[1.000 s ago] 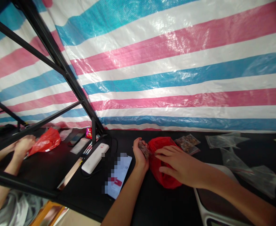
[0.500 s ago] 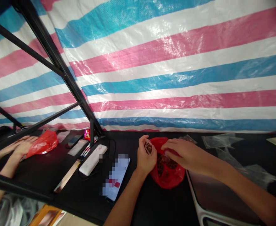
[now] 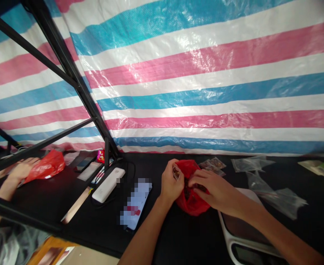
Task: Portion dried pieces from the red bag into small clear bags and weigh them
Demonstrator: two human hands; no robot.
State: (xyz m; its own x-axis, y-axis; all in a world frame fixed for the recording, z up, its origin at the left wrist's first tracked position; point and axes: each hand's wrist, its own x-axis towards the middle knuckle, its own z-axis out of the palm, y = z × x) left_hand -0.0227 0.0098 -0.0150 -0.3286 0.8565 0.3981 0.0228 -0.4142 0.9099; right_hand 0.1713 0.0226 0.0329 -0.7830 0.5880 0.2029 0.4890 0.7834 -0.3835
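Note:
My left hand (image 3: 172, 183) is closed around a small clear plastic bag (image 3: 176, 172) with brown bits inside, held beside the rim of a red plastic bag (image 3: 194, 205). That red bag stands open on the black table and holds small dark brown pieces (image 3: 188, 191). My right hand (image 3: 210, 187) reaches into its mouth from the right, fingers bent and drawn together down at the pieces. What lies between those fingertips is hidden.
A kitchen scale (image 3: 229, 235) lies under my right forearm. Behind are a filled clear bag (image 3: 213, 165) and flat clear bags (image 3: 283, 198). On the left lie a phone (image 3: 136, 206) and a white power bank (image 3: 108, 185). Past a black frame (image 3: 76, 84), another person's hands touch a red bag (image 3: 47, 165).
My right hand has moved slightly left and deeper into the red bag. A clear object seen at its fingertips earlier is now hidden. The view has shifted a little.

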